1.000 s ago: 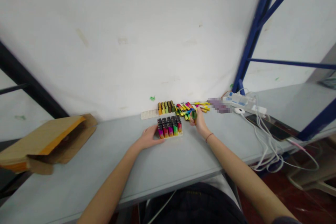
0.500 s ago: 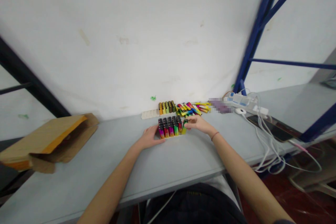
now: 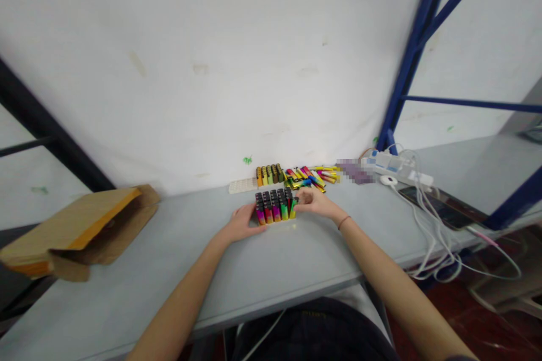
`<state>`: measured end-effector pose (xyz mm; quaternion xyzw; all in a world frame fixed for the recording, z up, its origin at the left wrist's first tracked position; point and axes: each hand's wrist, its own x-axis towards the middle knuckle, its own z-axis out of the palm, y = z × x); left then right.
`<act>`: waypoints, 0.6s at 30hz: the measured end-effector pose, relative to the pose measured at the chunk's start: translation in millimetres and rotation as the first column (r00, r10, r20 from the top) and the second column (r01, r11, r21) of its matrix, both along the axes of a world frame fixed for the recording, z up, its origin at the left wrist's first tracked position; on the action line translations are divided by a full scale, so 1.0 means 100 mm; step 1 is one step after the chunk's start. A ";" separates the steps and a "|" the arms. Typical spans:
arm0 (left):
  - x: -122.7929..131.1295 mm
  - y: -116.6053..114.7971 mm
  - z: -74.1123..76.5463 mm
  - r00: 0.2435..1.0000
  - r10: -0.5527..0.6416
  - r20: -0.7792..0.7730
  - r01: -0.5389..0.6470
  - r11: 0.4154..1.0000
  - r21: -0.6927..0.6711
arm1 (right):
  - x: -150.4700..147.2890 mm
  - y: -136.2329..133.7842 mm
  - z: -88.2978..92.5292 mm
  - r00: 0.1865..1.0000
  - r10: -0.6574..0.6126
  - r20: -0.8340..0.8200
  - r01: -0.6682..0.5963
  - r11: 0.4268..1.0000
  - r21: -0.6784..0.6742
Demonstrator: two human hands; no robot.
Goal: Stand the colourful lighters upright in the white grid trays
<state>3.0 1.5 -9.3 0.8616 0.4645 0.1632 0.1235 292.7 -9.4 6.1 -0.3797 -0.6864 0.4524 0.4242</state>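
Upright lighters (image 3: 273, 208) with black tops stand in close rows, their bodies purple, red and green. My left hand (image 3: 243, 223) grips the left end of this block, thumb along the front bottom edge. At the right end, my right hand (image 3: 314, 203) is closed on a green-yellow lighter (image 3: 293, 208) standing at the front corner of the rows. The fingertips partly cover that lighter. Behind the block, loose lighters (image 3: 311, 175) lie in a colourful heap. A second group of upright lighters (image 3: 270, 175), yellow to dark olive, stands by the wall.
A pale tray with a grid (image 3: 243, 185) lies beside the rear group. To the left is an open cardboard box (image 3: 80, 225). On the right are a power strip (image 3: 393, 164), white cables (image 3: 432, 237) and a dark phone (image 3: 436, 206). Blue metal posts (image 3: 410, 56) rise there.
My right hand has moved slightly left and down, bringing the green-yellow lighter from a tilt beside the block into the right front corner. My left hand stays at the block's left end.
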 end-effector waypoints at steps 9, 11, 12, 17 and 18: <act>0.01 0.01 -0.03 0.999 0.027 0.039 -0.026 1.000 -0.011 | 0.02 -0.01 -0.05 0.968 0.059 0.245 -0.081 0.993 0.083; 0.03 0.01 -0.02 0.998 0.043 0.051 -0.042 0.999 -0.021 | 0.05 0.00 -0.05 0.963 0.093 0.253 -0.109 0.993 0.048; 0.04 0.02 -0.01 0.997 0.046 0.054 -0.045 0.999 -0.025 | 0.07 0.00 -0.05 0.962 0.113 0.248 -0.124 0.992 0.026; -0.01 0.04 0.10 0.997 -0.004 0.076 0.008 0.998 -0.054 | 0.12 0.04 -0.07 0.957 0.172 0.235 -0.162 0.985 -0.063; -0.04 0.05 0.13 0.997 -0.009 0.079 0.015 0.998 -0.066 | 0.12 0.05 -0.08 0.957 0.174 0.232 -0.163 0.984 -0.068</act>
